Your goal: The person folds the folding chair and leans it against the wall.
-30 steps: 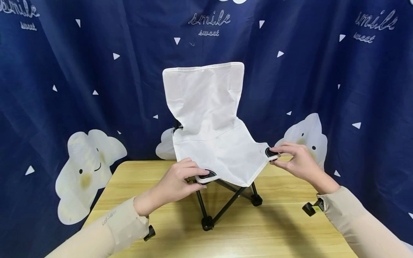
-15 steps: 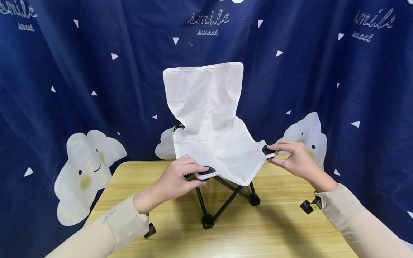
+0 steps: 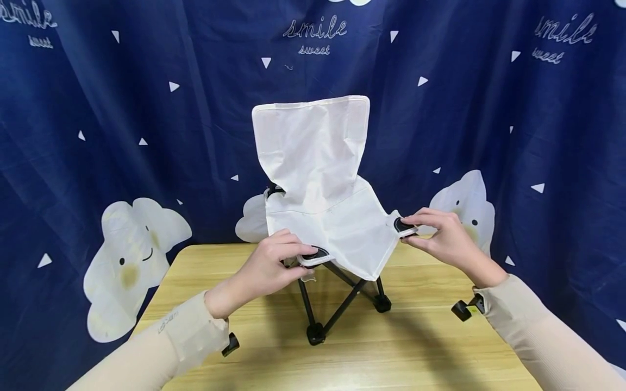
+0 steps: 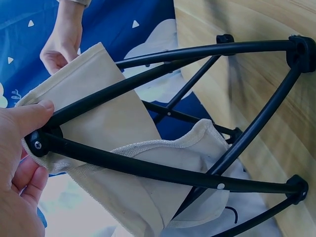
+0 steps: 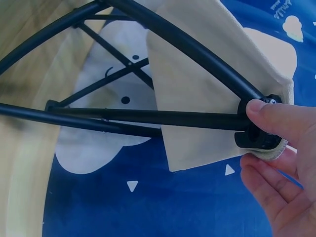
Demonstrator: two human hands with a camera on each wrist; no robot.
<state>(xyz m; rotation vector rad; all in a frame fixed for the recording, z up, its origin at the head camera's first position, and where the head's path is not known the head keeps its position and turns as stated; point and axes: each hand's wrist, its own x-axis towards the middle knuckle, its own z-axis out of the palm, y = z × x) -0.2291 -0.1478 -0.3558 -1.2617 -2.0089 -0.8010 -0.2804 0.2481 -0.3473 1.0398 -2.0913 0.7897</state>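
Observation:
A small white folding chair [image 3: 337, 222] stands on the wooden table, its fabric back upright and its black legs [image 3: 337, 309] crossed below the seat. My left hand [image 3: 274, 263] pinches the front left seat corner, thumb beneath and fingers over the black corner patch [image 3: 317, 253]. At the front right corner, my right hand [image 3: 442, 236] grips the other black patch [image 3: 403, 225] the same way. From below, the left wrist view shows my left thumb [image 4: 37, 116] by the black corner joint [image 4: 37, 143]. The right wrist view has my right thumb [image 5: 266, 113] against the opposite corner joint [image 5: 256, 136].
The light wooden table [image 3: 195, 304] carries the chair's feet. Close behind hangs a dark blue curtain [image 3: 205, 136] with white clouds, triangles and lettering. A black wrist-worn device [image 3: 230, 345] hangs under the left cuff, and another black device [image 3: 462, 309] under the right.
Both hands keep hold of the seat corners. The right hand and its corner have shifted slightly left and up, the left corner slightly up. The chair's back has turned a little.

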